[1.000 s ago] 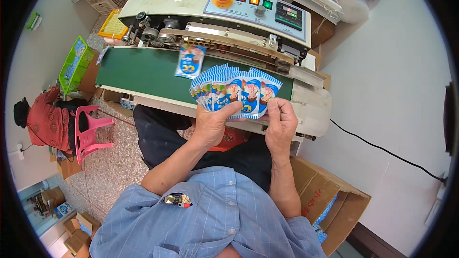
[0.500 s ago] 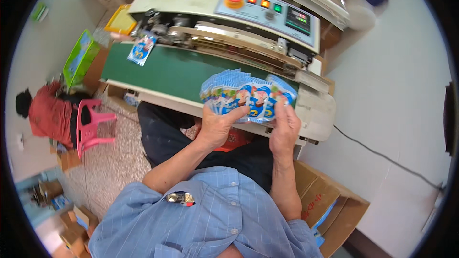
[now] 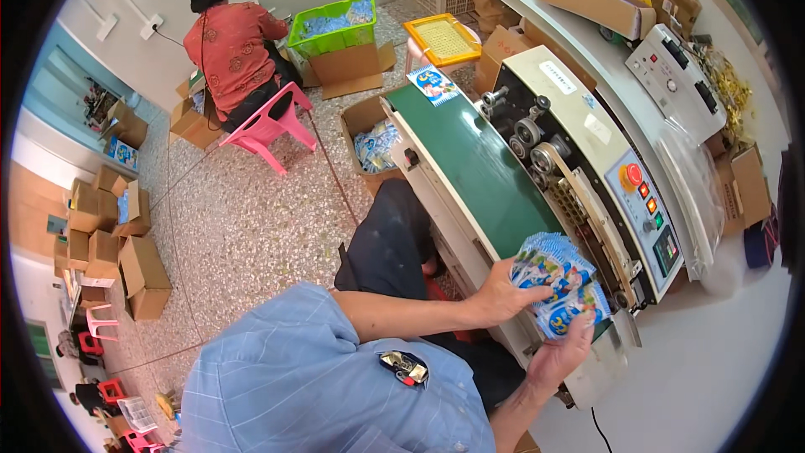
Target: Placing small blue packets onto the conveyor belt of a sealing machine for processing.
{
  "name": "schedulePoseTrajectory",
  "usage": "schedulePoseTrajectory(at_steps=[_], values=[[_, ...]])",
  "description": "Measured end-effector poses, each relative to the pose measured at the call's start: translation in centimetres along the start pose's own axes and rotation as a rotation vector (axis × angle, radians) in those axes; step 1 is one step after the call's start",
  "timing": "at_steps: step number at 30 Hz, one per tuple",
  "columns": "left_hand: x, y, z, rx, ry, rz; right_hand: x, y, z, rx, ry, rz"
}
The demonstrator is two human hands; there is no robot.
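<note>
My left hand [image 3: 501, 295] is closed round a fanned stack of small blue-and-white packets [image 3: 543, 262], thumb on top. Just below it, my right hand [image 3: 563, 356] pinches a packet [image 3: 560, 315] at the near side of the fan. Both hands are above the near end of a green conveyor belt [image 3: 490, 172], which runs beside a cream band sealing machine [image 3: 549, 88]. At the belt's far end lies a single packet [image 3: 433, 84]. How far the packets in the two hands overlap is hard to tell.
A control panel [image 3: 646, 201] with lit buttons is on the machine's right end. Beyond the belt stand a box of packets [image 3: 359, 113], a green basket [image 3: 323, 40] and an orange-framed tray [image 3: 444, 39]. Another person [image 3: 231, 54] sits on a pink chair [image 3: 272, 130] at the far left.
The view has swung left, bringing the seated person, floor and boxes further into the picture. Both hands still hold the packets over the belt's near end.
</note>
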State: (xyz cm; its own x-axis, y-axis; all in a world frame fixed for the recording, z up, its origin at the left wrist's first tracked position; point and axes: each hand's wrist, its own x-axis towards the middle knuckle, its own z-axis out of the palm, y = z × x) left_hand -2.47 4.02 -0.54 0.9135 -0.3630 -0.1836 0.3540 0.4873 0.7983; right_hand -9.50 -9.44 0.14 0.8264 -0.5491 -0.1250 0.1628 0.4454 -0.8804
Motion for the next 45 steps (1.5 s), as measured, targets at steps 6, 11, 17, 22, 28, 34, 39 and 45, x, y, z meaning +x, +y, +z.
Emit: schedulePoseTrajectory(at_steps=[6,11,17,22,28,34,39,45], values=[[-0.5,-0.8,0.1,-0.114,-0.069,0.002,-0.5,-0.3,0.2,-0.170,0.014,0.000],[-0.6,-1.3,-0.4,0.037,-0.007,0.008,-0.3,-0.6,0.9,-0.185,0.001,-0.042],[0.5,-0.8,0.1,-0.099,0.024,0.038,-0.1,0.9,-0.8,-0.030,0.048,0.034],[0.7,-1.8,0.9,-0.110,0.006,0.001,-0.5,-1.0,-1.9,-0.023,0.125,0.045],[1.3,-1.6,0.7,-0.112,0.018,0.008,0.7,-2.7,-5.9,-0.099,0.399,-0.041],[1.5,-0.7,1.4,-0.095,0.043,-0.057,3.2,-3.0,-8.8,-0.167,0.387,0.025],[1.8,-0.9,1.6,-0.092,0.038,-0.041,6.0,-1.9,-6.8,-0.238,0.278,0.159],[2.0,-1.4,1.5,-0.079,0.061,-0.037,5.0,-1.2,-3.8,-0.415,0.301,-0.008]])
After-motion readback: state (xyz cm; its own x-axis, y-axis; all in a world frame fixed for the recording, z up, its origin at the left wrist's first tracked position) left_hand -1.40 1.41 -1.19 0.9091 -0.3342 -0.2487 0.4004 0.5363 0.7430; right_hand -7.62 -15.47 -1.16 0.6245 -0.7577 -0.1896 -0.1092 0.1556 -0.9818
